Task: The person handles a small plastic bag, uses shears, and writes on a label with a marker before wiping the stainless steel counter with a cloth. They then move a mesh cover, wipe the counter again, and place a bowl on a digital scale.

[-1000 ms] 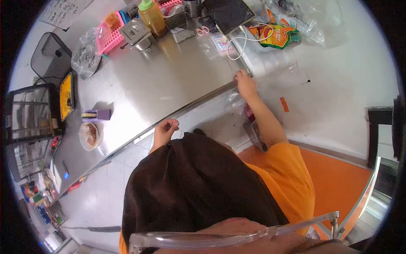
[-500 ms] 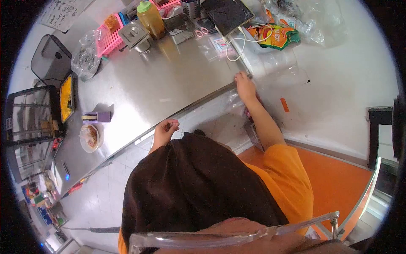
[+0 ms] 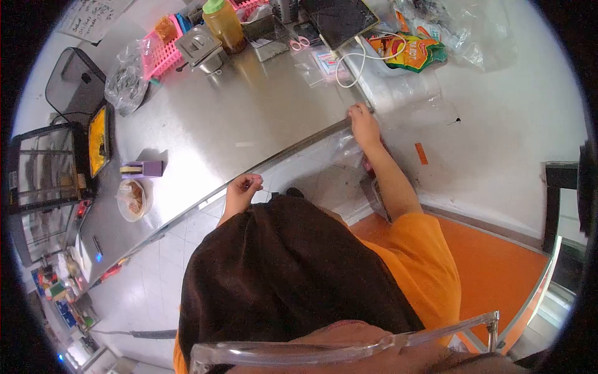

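My left hand (image 3: 244,190) is at the front edge of the steel table (image 3: 218,118), its fingers curled in and nothing visible in them. Farther right, my right hand (image 3: 362,119) has its fingers bent over the table's edge close to the corner, near a clear plastic bag (image 3: 408,93). Just beyond that hand, a white cable (image 3: 356,78) loops down from a dark tablet (image 3: 336,23). Nearby lie pink scissors (image 3: 299,43) and a small printed packet (image 3: 329,61).
Toward the left stand a purple tape dispenser (image 3: 149,169) and a clear tub of food (image 3: 131,201). Along the back are a pink basket (image 3: 163,57), a lidded steel container (image 3: 199,48), a sauce bottle (image 3: 223,26) and an orange-green pouch (image 3: 414,55). A glass display case (image 3: 47,165) is far left.
The view has shifted slightly. Both hands keep nearly the same places at the table edge, and the objects on the table have not been moved.
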A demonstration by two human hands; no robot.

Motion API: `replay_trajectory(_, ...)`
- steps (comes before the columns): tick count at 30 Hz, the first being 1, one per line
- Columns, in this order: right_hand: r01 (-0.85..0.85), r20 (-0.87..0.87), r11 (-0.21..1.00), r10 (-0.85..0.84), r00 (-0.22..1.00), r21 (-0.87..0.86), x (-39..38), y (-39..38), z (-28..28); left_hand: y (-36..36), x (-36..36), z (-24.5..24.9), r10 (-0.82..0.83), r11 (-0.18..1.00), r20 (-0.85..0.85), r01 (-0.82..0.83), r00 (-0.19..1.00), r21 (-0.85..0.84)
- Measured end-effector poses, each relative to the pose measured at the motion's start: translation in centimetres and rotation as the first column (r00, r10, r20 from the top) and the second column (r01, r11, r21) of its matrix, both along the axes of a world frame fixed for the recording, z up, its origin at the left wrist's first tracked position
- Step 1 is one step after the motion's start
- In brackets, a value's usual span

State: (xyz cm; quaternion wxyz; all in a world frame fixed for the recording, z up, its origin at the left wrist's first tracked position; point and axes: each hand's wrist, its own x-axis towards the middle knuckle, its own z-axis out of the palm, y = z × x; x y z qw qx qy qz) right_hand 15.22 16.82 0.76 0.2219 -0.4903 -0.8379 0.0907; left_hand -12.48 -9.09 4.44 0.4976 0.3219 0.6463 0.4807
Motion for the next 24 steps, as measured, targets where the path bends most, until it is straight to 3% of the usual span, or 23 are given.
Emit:
replay_trajectory(3,-0.017,-0.052,0.997,0.021,0.998,0.072,0.2,-0.2,0.0,0.1,0.1,0.6,0.018,0.998,-0.014,-0.019,1.000,-0.054)
replay_trajectory(12,-0.064,0.004,0.997,0.064,0.998,-0.035,0.8,0.5,-0.3,0.2,0.5,-0.5,-0.052,0.998,0.000,0.052,0.999,-0.046)
replay_trajectory(21,-0.056,0.049,0.997,0.059,0.997,-0.059,1.0,0.6,-0.3,0.1,0.5,0.1,-0.042,0.997,-0.036,0.039,0.998,-0.073)
replay_trajectory(24,-0.096,-0.006,0.995,0.095,0.995,-0.021,1.1,0.7,-0.5,-0.1,0.5,0.4,-0.028,0.998,-0.015,0.027,0.999,-0.053)
